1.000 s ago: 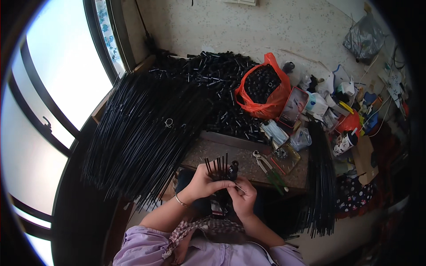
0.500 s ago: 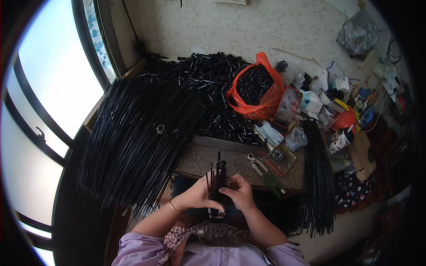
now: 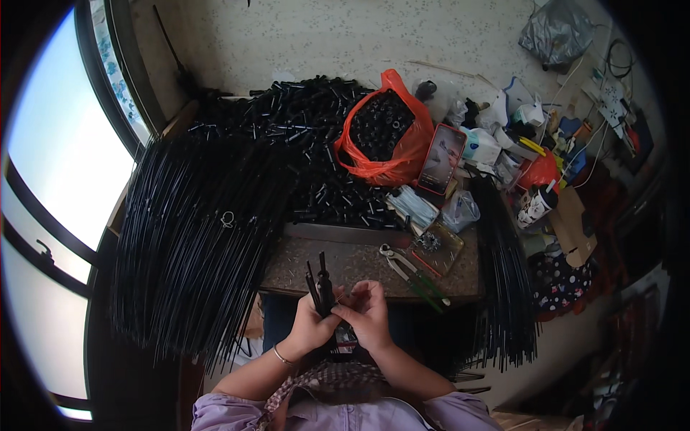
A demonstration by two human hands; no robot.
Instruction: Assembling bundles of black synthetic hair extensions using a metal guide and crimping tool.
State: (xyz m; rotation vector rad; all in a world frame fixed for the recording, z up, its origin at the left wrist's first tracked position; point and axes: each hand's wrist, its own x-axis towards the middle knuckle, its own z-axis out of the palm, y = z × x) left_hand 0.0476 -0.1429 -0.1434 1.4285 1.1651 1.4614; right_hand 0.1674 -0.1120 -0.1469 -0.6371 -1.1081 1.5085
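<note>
In front of my lap, my left hand (image 3: 307, 329) is closed round a few thin black rods (image 3: 312, 281) and a thicker black tube-like piece (image 3: 325, 291), all pointing up and away from me. My right hand (image 3: 366, 316) is beside it, its thumb tip against the base of the thicker piece. Its other fingers are curled, and I cannot make out what small thing they hold. Just beyond the hands is the bench edge (image 3: 287, 276). A thick sheaf of long black rods (image 3: 194, 237) lies to the left.
Short black tubes (image 3: 287, 118) are heaped at the back, beside a red plastic bag (image 3: 402, 169) of black parts. Green-handled pincers (image 3: 410, 273) and a shallow tray (image 3: 449, 251) of small metal pieces lie right. A phone (image 3: 440, 159) leans near the bag; more rods (image 3: 503, 287) hang right.
The whole view has shifted, so the bench appears further left. Both hands stay together at the rods; the rods now lean a little left, and my right fingers are more raised and curled.
</note>
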